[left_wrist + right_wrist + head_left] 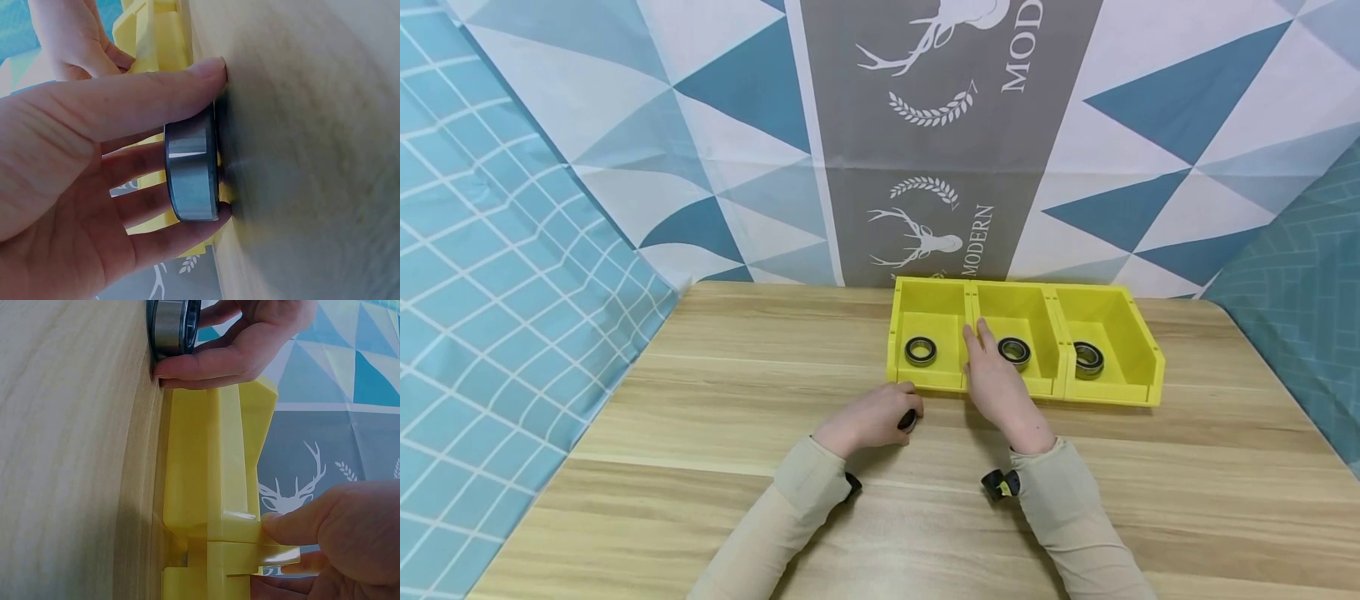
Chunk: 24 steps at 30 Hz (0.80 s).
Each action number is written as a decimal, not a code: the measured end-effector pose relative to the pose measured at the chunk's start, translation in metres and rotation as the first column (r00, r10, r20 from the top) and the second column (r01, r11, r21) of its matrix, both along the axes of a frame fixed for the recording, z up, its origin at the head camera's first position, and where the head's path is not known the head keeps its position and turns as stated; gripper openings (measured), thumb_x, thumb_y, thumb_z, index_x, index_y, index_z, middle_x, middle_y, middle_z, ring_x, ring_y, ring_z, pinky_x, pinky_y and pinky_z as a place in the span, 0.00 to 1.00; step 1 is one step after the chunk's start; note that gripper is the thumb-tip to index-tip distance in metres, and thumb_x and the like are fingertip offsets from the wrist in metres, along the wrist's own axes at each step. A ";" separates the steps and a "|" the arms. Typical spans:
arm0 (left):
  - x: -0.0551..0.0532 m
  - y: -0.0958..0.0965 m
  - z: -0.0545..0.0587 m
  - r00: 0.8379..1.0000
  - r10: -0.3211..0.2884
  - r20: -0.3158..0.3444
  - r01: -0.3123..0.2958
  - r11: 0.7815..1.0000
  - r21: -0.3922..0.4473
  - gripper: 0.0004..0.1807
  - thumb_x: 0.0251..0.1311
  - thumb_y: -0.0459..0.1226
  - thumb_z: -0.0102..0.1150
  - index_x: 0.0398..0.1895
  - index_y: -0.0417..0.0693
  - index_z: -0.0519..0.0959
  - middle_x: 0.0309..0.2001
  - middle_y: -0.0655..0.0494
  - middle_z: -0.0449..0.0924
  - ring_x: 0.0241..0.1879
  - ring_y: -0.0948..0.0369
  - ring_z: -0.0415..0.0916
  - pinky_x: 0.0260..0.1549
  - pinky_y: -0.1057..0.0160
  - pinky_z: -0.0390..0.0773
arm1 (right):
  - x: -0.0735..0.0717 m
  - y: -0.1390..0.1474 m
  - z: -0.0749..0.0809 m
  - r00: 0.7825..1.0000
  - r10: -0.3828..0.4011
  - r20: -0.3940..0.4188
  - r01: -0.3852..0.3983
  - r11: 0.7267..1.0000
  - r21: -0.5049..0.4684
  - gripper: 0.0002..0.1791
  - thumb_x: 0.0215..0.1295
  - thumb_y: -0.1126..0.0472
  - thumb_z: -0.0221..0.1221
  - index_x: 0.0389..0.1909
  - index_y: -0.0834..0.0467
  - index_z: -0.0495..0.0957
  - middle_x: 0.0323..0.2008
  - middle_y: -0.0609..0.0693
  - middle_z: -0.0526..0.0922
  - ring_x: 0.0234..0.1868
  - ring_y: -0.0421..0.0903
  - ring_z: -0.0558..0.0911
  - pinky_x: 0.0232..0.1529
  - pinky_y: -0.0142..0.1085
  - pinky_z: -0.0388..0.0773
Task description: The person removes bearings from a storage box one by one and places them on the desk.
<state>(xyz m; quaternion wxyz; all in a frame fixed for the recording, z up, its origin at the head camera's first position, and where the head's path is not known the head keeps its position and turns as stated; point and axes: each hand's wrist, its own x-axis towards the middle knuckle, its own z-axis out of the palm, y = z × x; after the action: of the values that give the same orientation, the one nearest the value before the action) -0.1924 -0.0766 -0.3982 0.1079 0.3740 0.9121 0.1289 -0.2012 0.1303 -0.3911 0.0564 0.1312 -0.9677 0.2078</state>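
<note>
Bearing [192, 169], one: pinched in my left grip [877, 415], thumb on one side and fingers on the other, low over the surface [737, 350] just in front of the left bin [925, 381]; whether it touches the wood I cannot tell. Handling, by my estimate: heavy for its size, rigid, not easily broken, slick on the polished outer band; best taken by that band, thumb opposite fingers, faces left clear. Right grip [997, 387], one: at the divider [973, 307] between left bin and middle bin [1041, 387], two fingers extended, thumb near the rim; whether it clasps the divider or merely rests there I cannot tell. Stored stock, three: left-bin bearing [920, 362], lying flat; middle-bin bearing [1014, 364], just beside my right grip; right-bin bearing [1087, 371], in the right bin [1108, 394], partly hidden by its side wall. Views compared: left wrist gives the held piece's bright band and dark edges, where the head view gives mostly a dark end among my fingers; right wrist adds a little of its ring opening and my right thumb at the yellow rim; only the head view shows the stored three. Backdrop: patterned cloth [1195, 100] behind the bins.
</note>
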 end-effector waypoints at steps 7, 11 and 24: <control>-0.001 0.000 -0.002 1.000 0.011 0.007 -0.011 1.000 0.002 0.18 0.52 0.31 0.77 0.47 0.42 0.85 0.45 0.49 0.80 0.44 0.55 0.80 0.51 0.57 0.81 | -0.001 0.000 0.000 1.000 0.001 -0.001 -0.001 1.000 0.001 0.32 0.75 0.70 0.52 0.76 0.73 0.56 0.77 0.75 0.53 0.19 0.48 0.74 0.22 0.39 0.77; -0.001 0.000 -0.001 1.000 0.020 0.013 -0.020 1.000 0.005 0.17 0.52 0.30 0.77 0.46 0.42 0.85 0.44 0.50 0.80 0.43 0.55 0.79 0.50 0.58 0.81 | -0.001 0.000 -0.001 1.000 -0.002 0.000 0.002 1.000 0.003 0.32 0.75 0.70 0.52 0.76 0.72 0.56 0.77 0.75 0.53 0.19 0.48 0.74 0.22 0.39 0.77; 0.000 0.002 0.001 0.999 0.039 0.008 -0.039 0.999 -0.017 0.17 0.53 0.31 0.76 0.47 0.44 0.85 0.45 0.51 0.80 0.45 0.55 0.79 0.52 0.57 0.81 | 0.000 0.000 -0.001 1.000 0.001 -0.017 0.000 1.000 0.004 0.32 0.75 0.70 0.53 0.76 0.73 0.57 0.76 0.75 0.54 0.20 0.49 0.76 0.23 0.40 0.78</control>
<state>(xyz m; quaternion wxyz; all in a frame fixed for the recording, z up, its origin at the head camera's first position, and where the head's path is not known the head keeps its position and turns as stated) -0.1928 -0.0748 -0.3977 0.1126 0.3547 0.9198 0.1248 -0.2015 0.1299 -0.3919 0.0644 0.1333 -0.9675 0.2048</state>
